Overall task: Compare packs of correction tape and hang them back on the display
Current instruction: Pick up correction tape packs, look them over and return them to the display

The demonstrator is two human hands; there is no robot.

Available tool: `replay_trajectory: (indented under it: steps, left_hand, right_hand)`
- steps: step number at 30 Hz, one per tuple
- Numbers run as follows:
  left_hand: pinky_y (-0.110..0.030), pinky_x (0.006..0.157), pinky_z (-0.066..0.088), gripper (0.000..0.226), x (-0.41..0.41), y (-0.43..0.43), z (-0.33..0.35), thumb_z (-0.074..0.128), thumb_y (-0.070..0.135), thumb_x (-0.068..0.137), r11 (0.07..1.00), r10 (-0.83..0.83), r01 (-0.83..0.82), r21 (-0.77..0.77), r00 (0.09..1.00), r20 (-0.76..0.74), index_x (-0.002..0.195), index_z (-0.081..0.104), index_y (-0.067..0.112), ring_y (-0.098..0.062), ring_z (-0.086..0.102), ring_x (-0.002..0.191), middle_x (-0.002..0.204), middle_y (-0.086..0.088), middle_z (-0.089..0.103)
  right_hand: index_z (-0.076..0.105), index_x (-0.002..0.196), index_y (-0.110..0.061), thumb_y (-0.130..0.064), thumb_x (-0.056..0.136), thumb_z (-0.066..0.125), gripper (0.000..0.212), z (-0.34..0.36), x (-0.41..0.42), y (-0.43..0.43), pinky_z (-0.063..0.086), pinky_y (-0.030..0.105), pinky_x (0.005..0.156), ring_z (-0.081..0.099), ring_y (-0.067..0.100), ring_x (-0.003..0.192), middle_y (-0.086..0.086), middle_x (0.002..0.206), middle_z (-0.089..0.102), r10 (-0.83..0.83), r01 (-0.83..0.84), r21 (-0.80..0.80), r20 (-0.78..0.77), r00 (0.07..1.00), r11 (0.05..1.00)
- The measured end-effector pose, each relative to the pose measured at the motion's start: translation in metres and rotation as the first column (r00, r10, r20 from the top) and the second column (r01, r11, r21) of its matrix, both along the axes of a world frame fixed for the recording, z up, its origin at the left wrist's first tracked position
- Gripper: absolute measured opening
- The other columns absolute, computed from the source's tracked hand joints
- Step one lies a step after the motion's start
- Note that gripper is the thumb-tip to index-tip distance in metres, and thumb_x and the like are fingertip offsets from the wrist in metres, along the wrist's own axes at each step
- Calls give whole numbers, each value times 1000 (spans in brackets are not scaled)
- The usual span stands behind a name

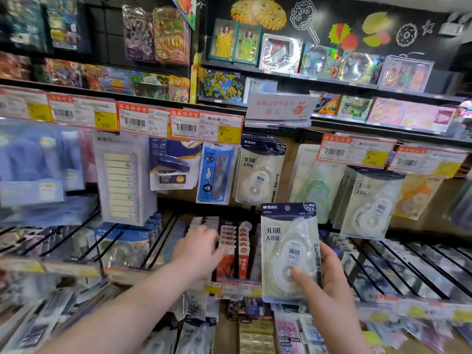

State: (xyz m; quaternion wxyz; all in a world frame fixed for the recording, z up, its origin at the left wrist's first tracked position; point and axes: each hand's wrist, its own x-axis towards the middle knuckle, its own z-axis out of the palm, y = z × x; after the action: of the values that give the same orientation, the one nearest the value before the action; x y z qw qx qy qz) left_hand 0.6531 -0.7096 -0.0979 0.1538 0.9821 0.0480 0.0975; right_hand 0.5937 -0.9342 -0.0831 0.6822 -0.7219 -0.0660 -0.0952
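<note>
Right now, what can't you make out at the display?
Head view:
- Left hand: motion-blurred; contact with the red packs unclear.
- Held pack: lower right corner covered by the right hand.
- Right-side labels: prices blurred.
- Blue goods at left: too blurred to identify.

Upper right: black wall (pixel 344 8) bearing painted food drawings (pixel 258 12). Below it, dark shelves (pixel 332 81) hold boxed toys (pixel 235 42) across the upper frame. Red-and-yellow price labels (pixel 207 126) run along the shelf edge, centre left.
</note>
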Motion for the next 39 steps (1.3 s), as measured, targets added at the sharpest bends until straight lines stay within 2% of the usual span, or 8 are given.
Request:
replay_trajectory:
  steps: [2, 4, 7, 13, 18, 25, 29, 39]
  left_hand:
    - [-38, 108, 34, 55, -9, 6, -11, 34, 61, 93, 991, 0, 13, 134, 995, -97, 127, 52, 22, -22, 38, 132, 140, -3, 44]
    - [-40, 111, 31, 57, -14, 8, -15, 29, 62, 93, 992, 15, 1, 123, 991, -132, 128, 52, 23, -21, 35, 134, 143, -3, 42]
    - [-41, 108, 33, 58, -15, 6, -13, 29, 61, 94, 990, 7, 17, 137, 986, -169, 129, 51, 21, -22, 38, 130, 141, -3, 43]
    - [-40, 101, 38, 55, -17, 8, -17, 31, 59, 94, 995, -18, 37, 98, 982, -189, 121, 57, 20, -19, 43, 121, 125, 0, 51]
    - [-40, 102, 37, 57, -13, 9, -23, 30, 61, 93, 995, -17, 36, 94, 980, -197, 125, 56, 22, -17, 44, 121, 126, 3, 51]
    - [-38, 102, 41, 56, -10, 11, -28, 30, 60, 94, 995, -45, 61, 82, 980, -191, 123, 57, 20, -17, 45, 118, 124, 2, 53]
    - [-39, 101, 42, 55, -10, 12, -29, 29, 60, 94, 995, -47, 63, 81, 981, -191, 121, 57, 20, -16, 45, 117, 122, 2, 53]
    - [-38, 104, 40, 53, -9, 11, -31, 27, 58, 95, 994, -30, 50, 94, 979, -203, 124, 55, 23, -17, 42, 124, 132, 3, 50]
  right_hand:
    - [39, 128, -37, -11, 87, 64, 54, 7, 2, 6, 50, 15, 70, 60, -13, 90, -22, 111, 59, 25, -23, -57, 38, 999, 998]
    - [39, 132, -34, -13, 88, 64, 55, 16, 6, 11, 52, 15, 72, 60, -11, 93, -18, 116, 59, 49, -39, -121, 85, 995, 992]
    - [38, 137, -30, -11, 88, 62, 57, 33, 11, 21, 52, 29, 92, 60, 2, 105, -8, 123, 58, 72, -44, -174, 160, 985, 984]
    - [37, 138, -26, -12, 87, 64, 60, 58, 23, 34, 45, 39, 103, 54, 10, 118, -6, 132, 53, 53, -5, -171, 278, 959, 985]
    - [38, 132, -32, -11, 88, 63, 55, 67, 27, 39, 46, 22, 90, 56, -3, 108, -19, 120, 55, 67, -27, -136, 295, 953, 990]
    - [42, 125, -34, -9, 89, 62, 48, 66, 32, 41, 51, 27, 90, 60, 2, 105, -13, 118, 60, 57, -46, -52, 256, 965, 998]
    - [39, 137, -26, -10, 89, 61, 56, 62, 35, 43, 49, 36, 96, 59, 9, 112, -7, 124, 58, 54, -52, -19, 217, 975, 998]
    - [38, 133, -29, -13, 89, 61, 52, 65, 70, 53, 53, 35, 90, 63, 12, 105, -6, 118, 61, 62, -63, 0, 107, 992, 998]
